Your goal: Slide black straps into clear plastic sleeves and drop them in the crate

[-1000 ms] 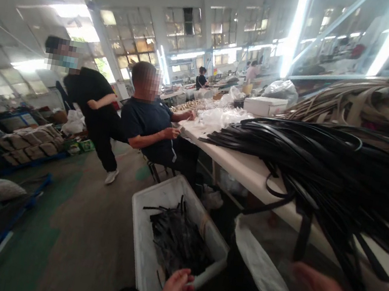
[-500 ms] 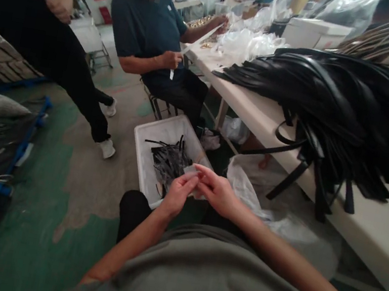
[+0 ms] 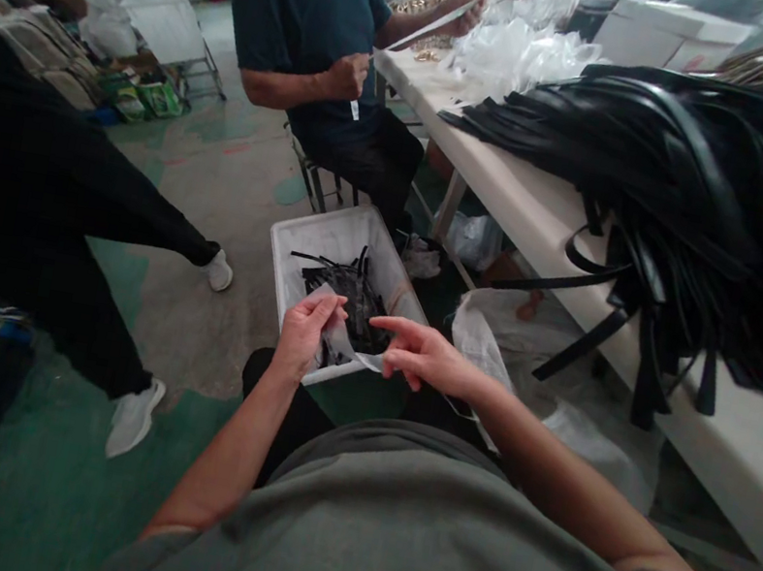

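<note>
A whitish, see-through strip (image 3: pixel 339 345) runs between my two hands, over a white plastic bin (image 3: pixel 282 253). My left hand (image 3: pixel 301 335) pinches one end between thumb and fingers. At the other end, my right hand (image 3: pixel 424 354) grips the strip near the thumb, with its index finger stretched out toward the left. Several black strips (image 3: pixel 334 279) lie heaped in the bin, just beyond and below my hands. Whether the whitish strip is plastic or tape, I cannot make out.
On the right, a long white table (image 3: pixel 517 189) bears a large pile of black straps (image 3: pixel 643 145), some hanging over its edge. A seated co-worker (image 3: pixel 301 25) holds a white strip. Another person (image 3: pixel 57 199) stands at left. White sacking (image 3: pixel 488 329) lies under the table.
My hands have moved apart, the left one leftward, so the whitish strip now spans between them. The standing person has stepped closer at left. My view has shifted slightly.
</note>
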A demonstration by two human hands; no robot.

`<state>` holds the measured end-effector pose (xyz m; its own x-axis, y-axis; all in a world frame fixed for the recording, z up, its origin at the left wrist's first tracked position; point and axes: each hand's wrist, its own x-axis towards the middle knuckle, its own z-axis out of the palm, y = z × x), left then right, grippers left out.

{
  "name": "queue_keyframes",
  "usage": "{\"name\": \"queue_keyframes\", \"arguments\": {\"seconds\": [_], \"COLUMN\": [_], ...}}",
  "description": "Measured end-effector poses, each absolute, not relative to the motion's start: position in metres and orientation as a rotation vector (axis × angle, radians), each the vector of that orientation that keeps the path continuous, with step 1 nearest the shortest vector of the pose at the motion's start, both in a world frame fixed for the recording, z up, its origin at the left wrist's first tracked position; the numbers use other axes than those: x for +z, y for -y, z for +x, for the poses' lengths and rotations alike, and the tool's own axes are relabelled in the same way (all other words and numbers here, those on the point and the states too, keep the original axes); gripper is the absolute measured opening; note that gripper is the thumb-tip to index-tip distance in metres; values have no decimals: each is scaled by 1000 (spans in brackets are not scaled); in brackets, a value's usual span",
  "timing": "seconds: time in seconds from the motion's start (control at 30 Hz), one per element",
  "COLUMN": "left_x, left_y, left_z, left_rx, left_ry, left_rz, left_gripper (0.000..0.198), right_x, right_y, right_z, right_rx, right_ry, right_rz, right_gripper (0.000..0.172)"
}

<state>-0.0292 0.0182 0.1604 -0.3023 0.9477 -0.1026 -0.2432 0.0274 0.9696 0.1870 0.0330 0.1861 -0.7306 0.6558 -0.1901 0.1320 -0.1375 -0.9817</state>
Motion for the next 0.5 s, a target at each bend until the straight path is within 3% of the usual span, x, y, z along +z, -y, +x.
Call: {"name": "queue_keyframes", "arguments": {"seconds": [0.27,0.43,0.5], "left_x": [158,168,173], "left_y": [-28,-18,-11], "left_z": [-42,-31,-27], "left_rx": [1600,1606,1568], "left_ry": [-1316,-1456,-1462], "left_rz": [794,1221,1526], "left_gripper": [34,26,22], "right_x": [187,180,176], "right_y": [-38,-24,-26], "right_z": [204,158,141], "right_rx": [1908,2593,2648], "right_ry": [1639,1335,1052], "right_rz": [-1112,-840,-891], "right_gripper": [40,73,75]}}
